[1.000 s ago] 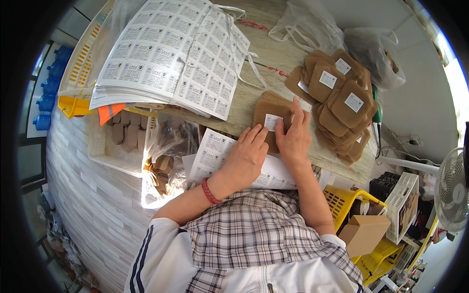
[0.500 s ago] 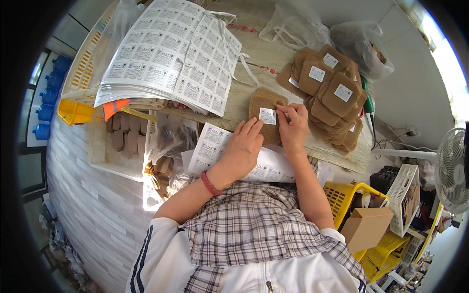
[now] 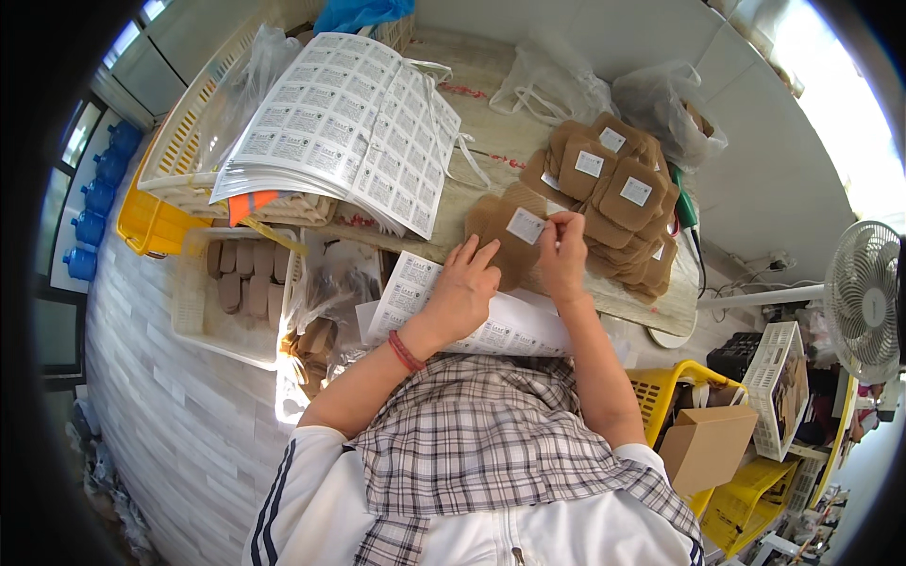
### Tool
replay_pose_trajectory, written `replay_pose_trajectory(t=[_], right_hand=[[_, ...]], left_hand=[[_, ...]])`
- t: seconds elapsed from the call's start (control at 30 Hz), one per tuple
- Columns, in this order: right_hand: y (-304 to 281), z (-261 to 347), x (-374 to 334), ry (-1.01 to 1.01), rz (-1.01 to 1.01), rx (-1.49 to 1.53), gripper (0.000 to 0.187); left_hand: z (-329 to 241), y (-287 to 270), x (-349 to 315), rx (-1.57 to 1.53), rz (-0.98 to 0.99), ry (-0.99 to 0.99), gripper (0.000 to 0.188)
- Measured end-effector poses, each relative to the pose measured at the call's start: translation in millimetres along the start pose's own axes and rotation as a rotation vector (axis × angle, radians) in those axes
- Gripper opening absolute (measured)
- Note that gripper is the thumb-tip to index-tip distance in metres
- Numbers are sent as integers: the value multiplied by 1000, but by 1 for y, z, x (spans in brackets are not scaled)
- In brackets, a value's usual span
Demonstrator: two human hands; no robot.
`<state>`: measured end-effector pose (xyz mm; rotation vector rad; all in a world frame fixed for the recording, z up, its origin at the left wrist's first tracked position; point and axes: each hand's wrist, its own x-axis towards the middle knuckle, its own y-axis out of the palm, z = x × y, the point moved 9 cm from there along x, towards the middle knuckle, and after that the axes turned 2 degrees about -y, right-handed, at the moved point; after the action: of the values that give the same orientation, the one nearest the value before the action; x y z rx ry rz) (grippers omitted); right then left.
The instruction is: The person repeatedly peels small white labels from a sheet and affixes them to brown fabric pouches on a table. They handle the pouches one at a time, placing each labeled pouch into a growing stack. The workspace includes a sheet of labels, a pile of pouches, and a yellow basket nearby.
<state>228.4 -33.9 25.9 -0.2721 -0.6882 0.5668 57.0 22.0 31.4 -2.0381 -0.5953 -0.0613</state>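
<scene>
A brown fabric pad with rounded corners (image 3: 517,259), bearing a white printed sticker (image 3: 526,225), lies tilted at the table's near edge. My right hand (image 3: 564,259) pinches its right edge beside the sticker. Another brown pad (image 3: 479,215) shows partly under it on the left. My left hand (image 3: 464,294) rests with fingers stretched out, fingertips by the pads' lower left edge. Beneath that hand and across my lap lies a sheet of printed stickers (image 3: 408,288). To the right is a heap of brown pads (image 3: 618,212), several with white stickers.
A thick stack of sticker sheets (image 3: 326,123) lies at the left on a yellow-white crate (image 3: 189,141). Clear plastic bags (image 3: 557,80) stand at the back. A white bin of pads (image 3: 203,316) is lower left; a yellow basket (image 3: 651,391) and a fan (image 3: 864,302) are right.
The stickered pad has turned and shifted off the pad below, which now shows at its left. My right hand has moved from the sticker's corner to the pad's right edge. The view has shifted slightly.
</scene>
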Motion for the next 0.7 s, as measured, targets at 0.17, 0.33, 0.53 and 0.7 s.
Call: replay_pose_trajectory(t=[0.17,0.33,0.53,0.7], right_hand=[[-102,11,67,-137,-251,-258,14],[-133,57,82,-264,-296,-802,33],[-10,80,-53,-88,414,-83,30],[-11,62,-77,-62,407,-60,18]], left_hand=[[0,-12,0,-104,-76,25,4],[-9,-27,8,-267,-33,-167,4],[1,-19,3,-457,-84,-203,8],[27,-28,-28,-344,51,-367,9]])
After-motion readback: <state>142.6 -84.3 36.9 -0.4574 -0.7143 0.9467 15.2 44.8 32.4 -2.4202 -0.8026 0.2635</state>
